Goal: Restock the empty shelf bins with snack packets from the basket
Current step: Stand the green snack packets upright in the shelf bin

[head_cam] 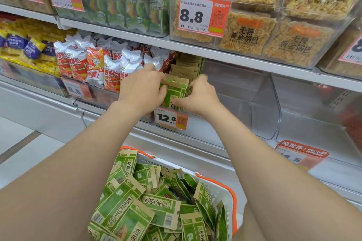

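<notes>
You are in the placing step: both your hands are at the front edge of the shelf bin (197, 123) above the 12.8 price tag (170, 118). A row of green packets (176, 90) stands upright there, running back toward the bin's rear. Your left hand (142, 87) curls its fingers over the left edge of the front packets. Your right hand (199, 97) clasps their right edge, thumb across the face, so the stack is squeezed between the two. The basket (225, 190) below your forearms holds a loose heap of the same packets, so plenty appears left to do. Next, I judge, you should square the row, let go, and reach down for another handful. The clear bin (254, 103) to the right looks bare and probably needs filling after this one.
</notes>
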